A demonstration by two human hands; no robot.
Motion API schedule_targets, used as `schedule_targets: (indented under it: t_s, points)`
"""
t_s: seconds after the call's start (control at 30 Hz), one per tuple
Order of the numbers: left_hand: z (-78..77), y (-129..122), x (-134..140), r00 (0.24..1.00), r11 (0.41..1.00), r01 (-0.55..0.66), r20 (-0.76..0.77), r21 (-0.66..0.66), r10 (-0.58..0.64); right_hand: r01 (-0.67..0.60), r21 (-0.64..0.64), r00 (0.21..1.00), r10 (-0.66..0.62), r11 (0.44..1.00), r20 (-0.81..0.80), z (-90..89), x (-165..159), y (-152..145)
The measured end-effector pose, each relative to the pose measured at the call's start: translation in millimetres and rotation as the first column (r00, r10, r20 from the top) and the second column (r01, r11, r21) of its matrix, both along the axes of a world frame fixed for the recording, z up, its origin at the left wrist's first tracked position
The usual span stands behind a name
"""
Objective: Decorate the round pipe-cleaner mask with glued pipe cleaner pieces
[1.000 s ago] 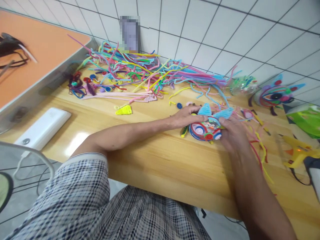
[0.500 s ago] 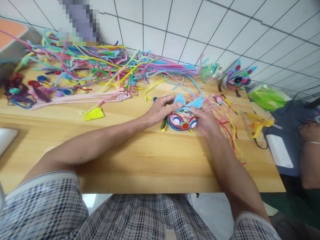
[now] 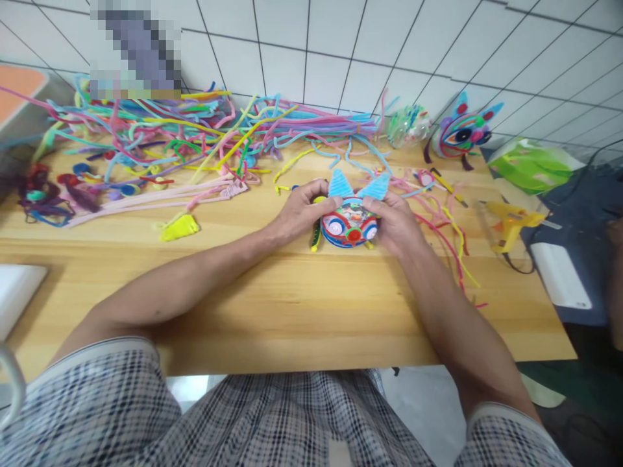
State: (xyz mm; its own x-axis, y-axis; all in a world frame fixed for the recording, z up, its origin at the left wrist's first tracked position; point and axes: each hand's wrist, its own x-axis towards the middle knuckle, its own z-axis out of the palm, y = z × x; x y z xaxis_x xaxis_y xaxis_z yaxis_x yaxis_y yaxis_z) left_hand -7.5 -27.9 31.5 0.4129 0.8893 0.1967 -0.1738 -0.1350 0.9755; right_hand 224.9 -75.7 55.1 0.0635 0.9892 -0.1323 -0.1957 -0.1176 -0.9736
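Observation:
A round animal-face craft (image 3: pixel 351 224) made with pipe cleaners is between my two hands, over the middle of the table. It has two light-blue pointed ears, white spiral eyes ringed in blue and red, and a red round nose. My left hand (image 3: pixel 306 211) grips its left side, the thumb near the base of the left ear. On the opposite side my right hand (image 3: pixel 396 220) is closed round the edge, its thumb by the right ear (image 3: pixel 376 187). Most of my fingers are hidden behind the craft.
Many coloured pipe cleaners (image 3: pixel 316 123) lie along the tiled wall. A finished-looking animal head (image 3: pixel 462 135) and a clear ball (image 3: pixel 409 126) stand back right. A yellow glue gun (image 3: pixel 513 224) and a white box (image 3: pixel 559 275) are right. A yellow piece (image 3: pixel 180 227) lies left.
The view has shifted slightly. Both hands still hold the craft in nearly the same pose. At the far right, another person's arm has mostly gone out of view.

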Motion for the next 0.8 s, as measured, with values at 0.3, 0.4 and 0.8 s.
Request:
schedule_targets:
  t_s: [0.3,0.4,0.8]
  points:
    - [-3.6,5,-5,1.0,0.999,0.021,-0.009,0.044,-0.021,0.005,0.002,1.0,-0.005,1.0,-0.018,-2.6,-4,0]
    - [-2.5,4,-4,1.0,1.0,0.018,0.001,0.012,-0.018,0.012,0.029,0.999,-0.012,0.999,-0.03,-1.3,-6,1]
    - [-5.2,1,6,0.993,0.992,-0.111,-0.037,0.067,0.113,0.053,0.134,0.998,-0.049,0.99,-0.03,-7.7,-8,5]
